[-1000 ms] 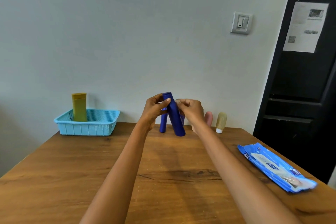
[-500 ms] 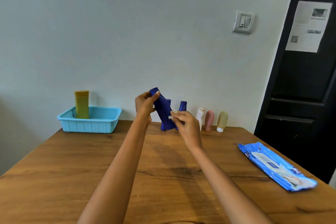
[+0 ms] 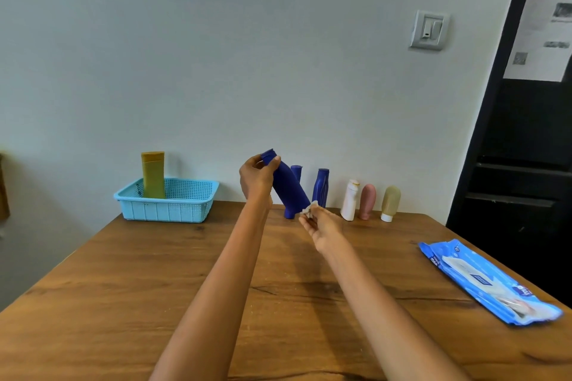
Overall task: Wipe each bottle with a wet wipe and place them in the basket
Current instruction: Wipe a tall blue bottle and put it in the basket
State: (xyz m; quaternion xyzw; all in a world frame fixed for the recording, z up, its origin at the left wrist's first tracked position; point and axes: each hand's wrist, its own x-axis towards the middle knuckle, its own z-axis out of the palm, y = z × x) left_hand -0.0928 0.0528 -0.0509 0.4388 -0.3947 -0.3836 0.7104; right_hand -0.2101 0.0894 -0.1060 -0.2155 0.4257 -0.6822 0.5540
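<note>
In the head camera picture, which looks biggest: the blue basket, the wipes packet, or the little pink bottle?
1. Wipes packet, though it lies nearer the camera, so this is unsure.
2. Blue basket.
3. Pink bottle, clearly smallest.

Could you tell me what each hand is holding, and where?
Left hand grips the blue bottle near its upper end; right hand pinches a wipe.

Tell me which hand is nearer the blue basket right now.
Left. The left hand holds the blue bottle by its top, just right of the basket. The right hand, pinching the wipe, sits farther right, beyond the bottle.
</note>
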